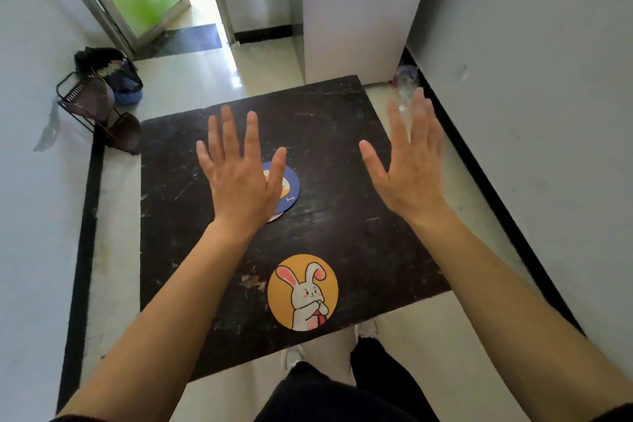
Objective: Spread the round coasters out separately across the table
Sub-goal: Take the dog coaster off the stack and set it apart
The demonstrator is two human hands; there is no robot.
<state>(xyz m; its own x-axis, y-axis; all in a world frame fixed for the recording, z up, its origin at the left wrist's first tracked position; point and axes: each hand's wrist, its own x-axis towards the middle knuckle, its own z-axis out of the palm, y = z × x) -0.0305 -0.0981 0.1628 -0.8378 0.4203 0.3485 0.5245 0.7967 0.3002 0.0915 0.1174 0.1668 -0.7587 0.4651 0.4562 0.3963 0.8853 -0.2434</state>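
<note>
An orange round coaster (302, 292) with a white rabbit lies near the front edge of the dark square table (359, 233). Near the table's middle, a blue round coaster (290, 190) is partly hidden under my left hand (239, 175); a pale edge shows beneath it, so it may rest on another coaster. My left hand hovers flat over it, fingers spread, holding nothing. My right hand (407, 164) is raised over the table's right side, fingers apart and empty.
A dark wire rack (96, 110) and a bag (113, 74) stand on the floor off the table's far left corner. A white cabinet (352, 20) rises behind the table. Crumpled clear plastic (406, 79) lies by the right wall. My shoes show below the front edge.
</note>
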